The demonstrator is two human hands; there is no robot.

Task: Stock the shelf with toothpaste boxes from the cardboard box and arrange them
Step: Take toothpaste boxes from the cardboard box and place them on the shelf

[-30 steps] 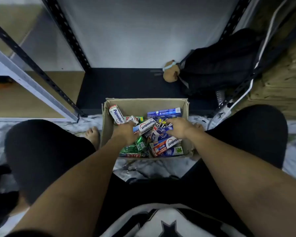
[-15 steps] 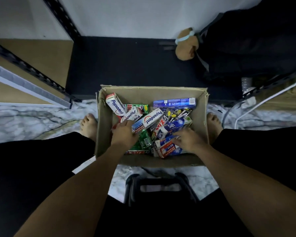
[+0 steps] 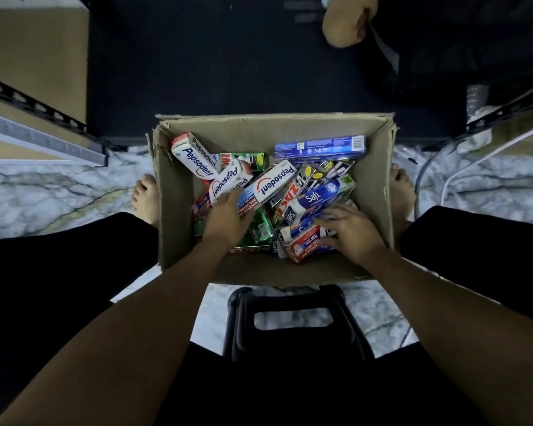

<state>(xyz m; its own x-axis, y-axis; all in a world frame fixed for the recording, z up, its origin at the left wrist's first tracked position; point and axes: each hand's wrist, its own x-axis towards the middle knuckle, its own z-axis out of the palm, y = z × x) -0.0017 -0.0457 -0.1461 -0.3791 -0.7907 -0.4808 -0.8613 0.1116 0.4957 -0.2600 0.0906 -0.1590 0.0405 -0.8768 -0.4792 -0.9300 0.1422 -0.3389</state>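
Your cardboard box (image 3: pixel 259 133) sits on the floor (image 3: pixel 43 186) between your left foot (image 3: pixel 146 198) and right foot (image 3: pixel 402 192), with the shelf (image 3: pixel 228 72) just behind it and a stool (image 3: pixel 293 302) before it. Toothpaste boxes (image 3: pixel 271 182) lie jumbled inside. Your left hand (image 3: pixel 228 216) lies on those at left, your right hand (image 3: pixel 351 229) on those at right.

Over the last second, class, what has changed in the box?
The right hand moved from the middle of the box toward its near right corner, fingers now spread over a red carton. The left hand stayed at the Pepsodent carton; the pile looks unmoved.
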